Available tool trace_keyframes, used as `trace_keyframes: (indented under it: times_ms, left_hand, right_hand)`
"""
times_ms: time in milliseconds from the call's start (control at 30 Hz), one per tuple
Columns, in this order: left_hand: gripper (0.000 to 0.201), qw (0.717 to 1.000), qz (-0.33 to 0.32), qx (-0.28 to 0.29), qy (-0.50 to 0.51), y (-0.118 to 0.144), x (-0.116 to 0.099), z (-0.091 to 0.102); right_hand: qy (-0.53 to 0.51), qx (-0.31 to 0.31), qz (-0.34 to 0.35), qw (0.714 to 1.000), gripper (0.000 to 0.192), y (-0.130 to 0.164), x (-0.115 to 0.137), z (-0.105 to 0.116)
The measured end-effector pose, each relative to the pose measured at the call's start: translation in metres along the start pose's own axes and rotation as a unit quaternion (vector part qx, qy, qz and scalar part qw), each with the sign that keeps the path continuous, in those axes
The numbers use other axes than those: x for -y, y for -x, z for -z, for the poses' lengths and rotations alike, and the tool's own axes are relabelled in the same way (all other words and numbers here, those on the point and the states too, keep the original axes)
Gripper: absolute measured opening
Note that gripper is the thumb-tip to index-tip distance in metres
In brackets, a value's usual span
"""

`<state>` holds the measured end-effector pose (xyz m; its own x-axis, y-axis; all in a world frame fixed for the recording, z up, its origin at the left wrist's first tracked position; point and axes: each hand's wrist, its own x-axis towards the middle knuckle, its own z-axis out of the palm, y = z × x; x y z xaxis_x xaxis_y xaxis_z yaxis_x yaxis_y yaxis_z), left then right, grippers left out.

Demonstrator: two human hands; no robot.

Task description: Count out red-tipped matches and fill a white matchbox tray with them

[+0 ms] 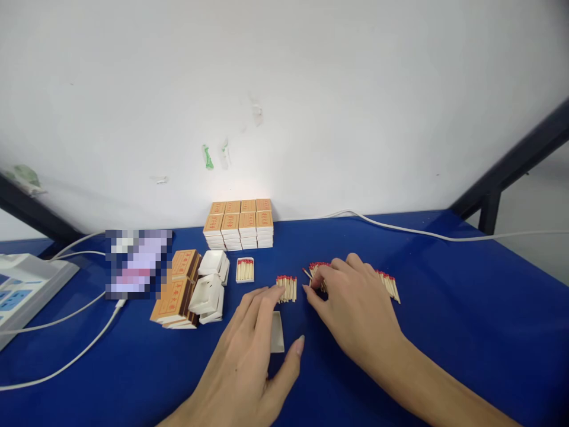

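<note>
My left hand reaches forward with its thumb spread away. Its fingertips rest at the edge of a small row of red-headed matches lying on the blue table. Below those fingers, partly covered, is a white matchbox tray. My right hand curls over a larger group of matches, thumb and index finger close together at its left end. The matches between those fingers are mostly hidden. Behind the left hand stands a matchbox tray filled with matches.
Stacked orange matchboxes stand against the white wall. To the left are more matchbox sleeves and a pile of white trays. Farther left lie a blurred-out phone, white cables and a white device.
</note>
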<state>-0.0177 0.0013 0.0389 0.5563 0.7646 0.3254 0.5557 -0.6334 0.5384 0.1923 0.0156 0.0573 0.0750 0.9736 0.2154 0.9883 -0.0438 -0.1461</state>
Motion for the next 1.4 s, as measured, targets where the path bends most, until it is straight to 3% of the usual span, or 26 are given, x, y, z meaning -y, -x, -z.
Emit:
trace_keyframes:
  times_ms: [267,400,667,1100,1400]
  left_hand:
    - [0.06,0.999,-0.039,-0.006,-0.036,-0.001,0.003,0.0]
    - [0.059,0.998,-0.039,-0.015,-0.051,-0.002,0.001,0.001]
    - [0.061,0.998,-0.039,-0.012,-0.049,0.002,0.005,-0.003]
    - [0.059,0.999,-0.025,-0.02,-0.028,0.001,0.002,-0.003]
    - [0.058,0.999,-0.03,-0.011,-0.038,0.0,0.001,0.0]
  right_hand:
    - [-0.027,0.036,-0.005,0.999,0.02,0.0,0.004,0.001]
    - [-0.058,0.061,-0.02,0.996,0.025,-0.003,0.002,0.006]
    - [-0.066,0.049,-0.042,0.996,0.024,-0.002,-0.004,0.018]
    - [-0.099,0.086,-0.022,0.991,0.021,-0.004,-0.02,0.02]
    - [-0.095,0.02,0.005,0.995,0.028,-0.006,-0.01,0.012]
